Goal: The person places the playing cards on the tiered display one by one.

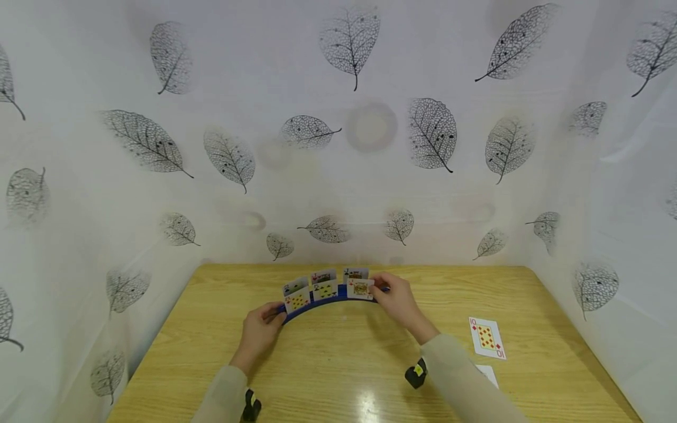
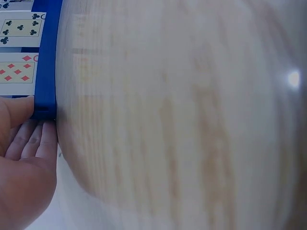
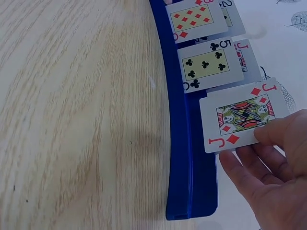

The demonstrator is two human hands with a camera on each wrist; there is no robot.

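Observation:
A curved blue card holder [image 1: 338, 296] stands on the wooden table [image 1: 344, 364] with several playing cards upright in it. My left hand [image 1: 272, 317] grips its left end, thumb [image 2: 17, 109] against the blue rack [image 2: 45, 62] and fingers [image 2: 36, 139] beneath. Beside that end stand a diamonds card [image 2: 17, 72] and a clubs card [image 2: 21, 28]. My right hand [image 1: 378, 291] pinches the jack of diamonds [image 3: 240, 115] at the holder's right end [image 3: 184, 143], its lower edge in the slot. The five of clubs [image 3: 211, 64] and a diamonds card [image 3: 196, 17] stand further along.
A ten of diamonds [image 1: 486, 338] lies face up on the table to the right, and another card [image 1: 489, 375] peeks from under my right sleeve. Leaf-patterned white sheeting [image 1: 338, 147] walls in the table on three sides. Bare wood lies in front of the holder.

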